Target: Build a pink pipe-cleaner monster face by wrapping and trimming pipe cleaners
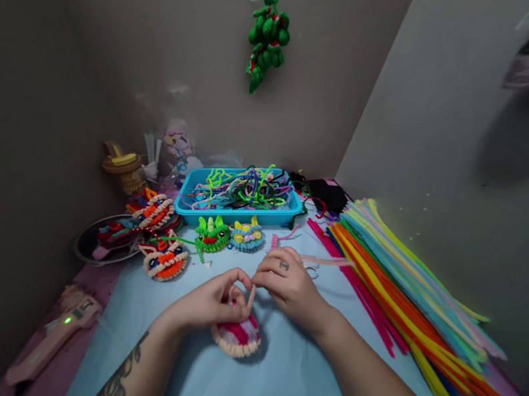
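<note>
Our left grip holds the piece while our right grip pinches a stem, seemingly shaping it, which next calls for steady tension.

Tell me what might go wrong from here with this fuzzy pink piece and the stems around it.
1. The pale strand stands up by the pink piece, between the fingertips of the left hand and right hand; a light grip could let it slip or bend.
2. The colored stems lie loosely fanned to the right of the right forearm; an outward sweep might scatter them.
</note>
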